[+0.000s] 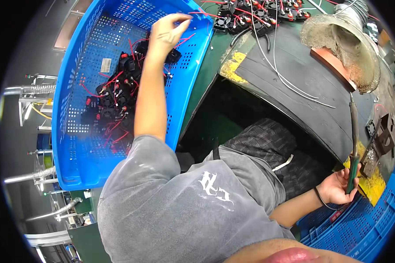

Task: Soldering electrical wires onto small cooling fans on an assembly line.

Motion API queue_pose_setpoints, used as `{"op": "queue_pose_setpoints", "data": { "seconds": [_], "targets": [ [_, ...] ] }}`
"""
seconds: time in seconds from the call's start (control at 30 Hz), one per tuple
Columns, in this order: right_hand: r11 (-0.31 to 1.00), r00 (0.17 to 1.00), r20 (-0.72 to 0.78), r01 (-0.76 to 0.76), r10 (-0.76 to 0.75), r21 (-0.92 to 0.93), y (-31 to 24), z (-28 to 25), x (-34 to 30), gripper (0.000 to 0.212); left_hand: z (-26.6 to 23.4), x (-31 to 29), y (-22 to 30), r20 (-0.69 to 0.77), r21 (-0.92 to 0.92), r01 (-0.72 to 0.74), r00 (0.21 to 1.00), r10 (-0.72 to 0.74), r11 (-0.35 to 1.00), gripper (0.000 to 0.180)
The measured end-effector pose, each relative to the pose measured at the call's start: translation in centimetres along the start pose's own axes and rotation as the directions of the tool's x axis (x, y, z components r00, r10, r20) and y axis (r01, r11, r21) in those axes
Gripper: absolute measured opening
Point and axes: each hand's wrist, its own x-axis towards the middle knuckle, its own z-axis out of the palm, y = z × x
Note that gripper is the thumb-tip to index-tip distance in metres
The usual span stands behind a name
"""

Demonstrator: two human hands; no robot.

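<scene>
My left hand point(166, 35) hangs over the far right part of a big blue perforated bin point(74, 87), its fingers curled toward a pinch. A red wire lies right by the fingertips; whether anything is between them I cannot make out. Inside the bin sits a heap of small black fans point(129, 65) with red wires. At the right, my right hand point(338, 186) grips a soldering iron point(352, 175) by its green handle. The iron points away from me, its tip near a reddish-brown block point(333, 68) under a fume duct mouth point(368, 65).
More black fans point(221, 23) with red wires lie at the far side of the green bench, beside dark-handled pliers point(267, 43). White wires point(289, 83) cross the grey mat point(311, 109). A loose fan point(370, 128) and brown bracket point(385, 138) sit at right, above another blue bin point(373, 232).
</scene>
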Motion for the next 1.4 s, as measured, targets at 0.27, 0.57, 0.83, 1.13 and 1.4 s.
{"op": "queue_pose_setpoints", "data": {
  "seconds": [0.27, 0.57, 0.83, 1.13, 1.4],
  "targets": [
    [0.997, 0.992, 0.096, -0.079, 0.079, -0.003, 0.4, -1.5, 0.7, 0.035, -3.5, -3.0, -5.4, 0.335, 0.507, 0.235, 0.833, -0.44, 0.829, 0.047],
    [0.999, 0.999, 0.021, -0.04, 0.04, -0.015, 0.3, -1.8, 0.6, 0.036, 1.4, -4.0, -6.1, 0.477, 0.682, 0.068, 0.714, -0.513, 0.728, 0.094],
    [0.998, 0.997, 0.051, -0.057, 0.057, 0.0, 0.4, -1.9, 0.8, 0.037, 0.0, -4.5, -10.8, 0.58, 0.246, 0.365, 0.687, -0.438, 0.898, 0.059],
    [1.0, 0.999, 0.047, -0.017, 0.017, -0.016, 0.5, -1.5, 0.8, 0.038, -3.0, -5.2, -10.7, 0.375, -0.711, 0.674, 0.605, -0.703, 0.201, 0.03],
    [0.999, 0.996, 0.078, -0.052, 0.052, -0.001, 0.2, -2.0, 0.9, 0.038, -3.8, -5.0, -6.1, 0.485, -0.854, 0.341, 0.794, -0.366, -0.394, 0.054]
  ]
}}
